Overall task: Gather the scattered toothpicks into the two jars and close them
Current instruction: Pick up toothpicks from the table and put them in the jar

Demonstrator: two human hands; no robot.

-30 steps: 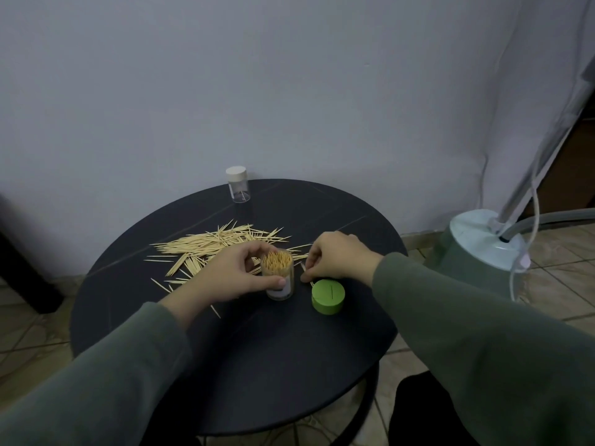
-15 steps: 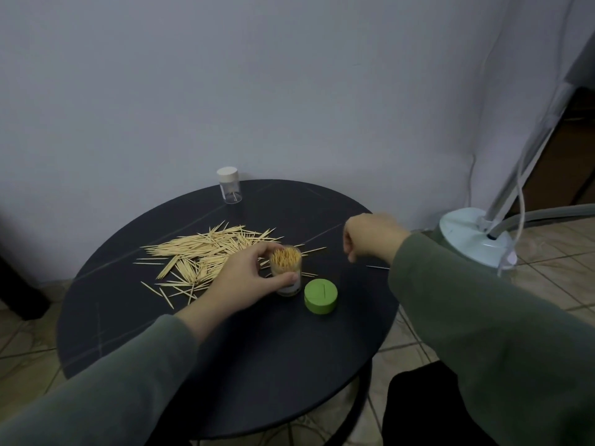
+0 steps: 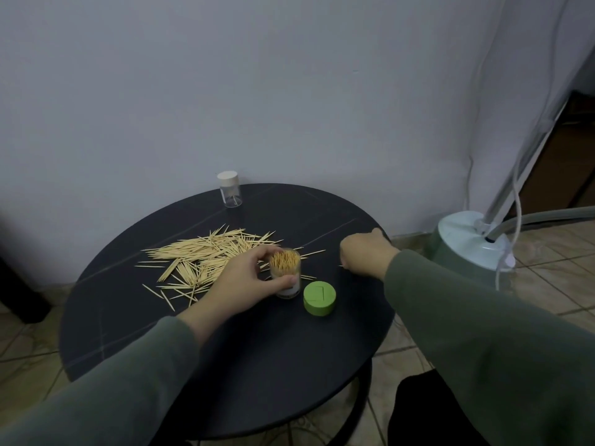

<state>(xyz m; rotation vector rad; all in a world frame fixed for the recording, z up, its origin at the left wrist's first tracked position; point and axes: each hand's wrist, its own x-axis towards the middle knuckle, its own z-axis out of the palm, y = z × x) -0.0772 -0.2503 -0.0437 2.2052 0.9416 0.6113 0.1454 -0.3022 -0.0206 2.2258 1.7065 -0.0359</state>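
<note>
A: What is the person wearing?

B: A long-sleeved top in a muted grey-green. The left sleeve and the right sleeve are the same plain cloth, with no print or logo that shows.

A: Any cuffs or buttons?

B: None that I can make out. Each sleeve ends just short of the wrist in a soft edge, and the fabric looks thick and matte, with loose folds.

A: And the hands?

B: The left hand and the right hand are bare: no gloves, and no rings or watch that I can see.

A: Anything lower down?

B: A dark, nearly black shape at the bottom right, perhaps trousers; too dim to tell.
</note>
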